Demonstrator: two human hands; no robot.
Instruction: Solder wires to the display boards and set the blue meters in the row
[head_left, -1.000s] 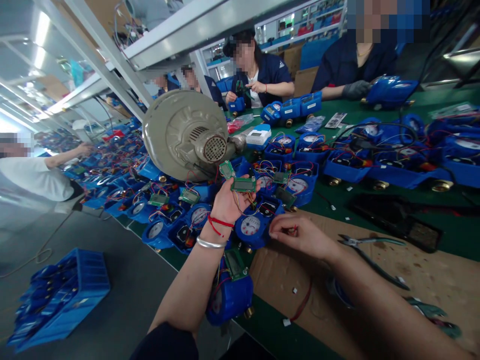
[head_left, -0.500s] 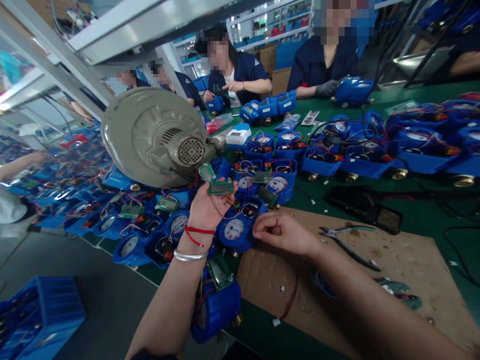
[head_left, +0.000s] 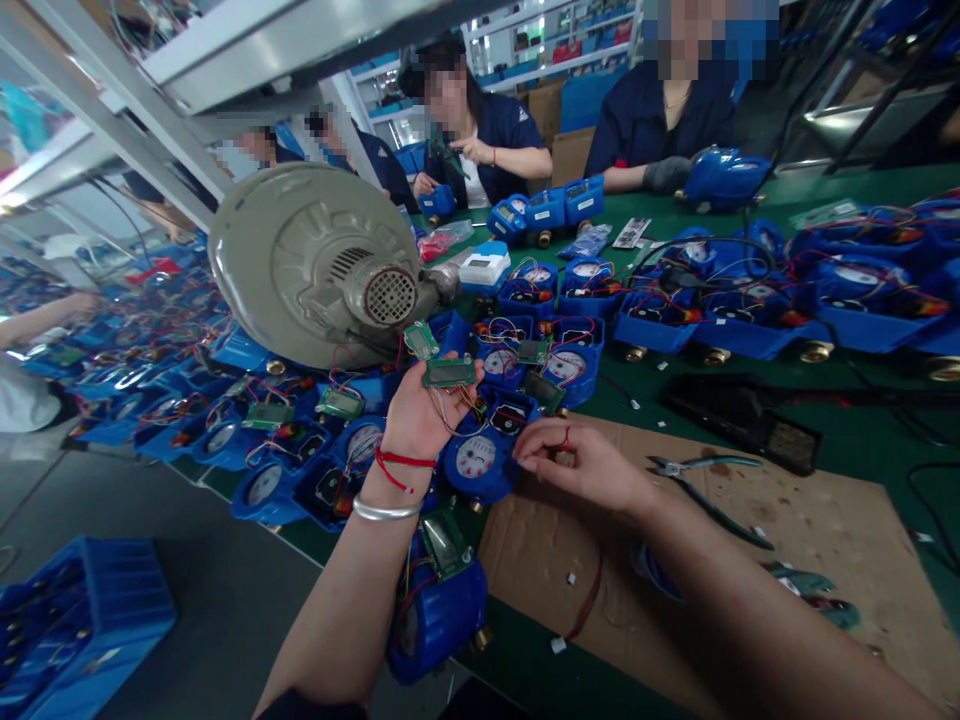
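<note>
A small green circuit board with a display (head_left: 450, 373) rests across the fingers of my left hand (head_left: 424, 415), its thin wires running down over the palm toward a blue meter (head_left: 477, 462). That meter has a round white dial and lies just right of my left wrist. At its right edge is my right hand (head_left: 566, 458), fingers curled and thumb and fingertips pressed together, with a bit of red wire showing above them. Below my left wrist, another blue meter (head_left: 442, 615) carries a green board (head_left: 445, 545).
A large grey-green blower (head_left: 322, 265) stands behind my left hand. Cardboard (head_left: 847, 540) on the right bears pliers (head_left: 705, 485) and loose wires. Rows of blue meters (head_left: 660, 325) line the green table. Several people sit opposite; a blue crate (head_left: 127, 610) is at lower left.
The whole view has shifted slightly, so things sit a little further right. Both hands keep nearly the same pose beside the meter. A person opposite has raised a hand somewhat.
</note>
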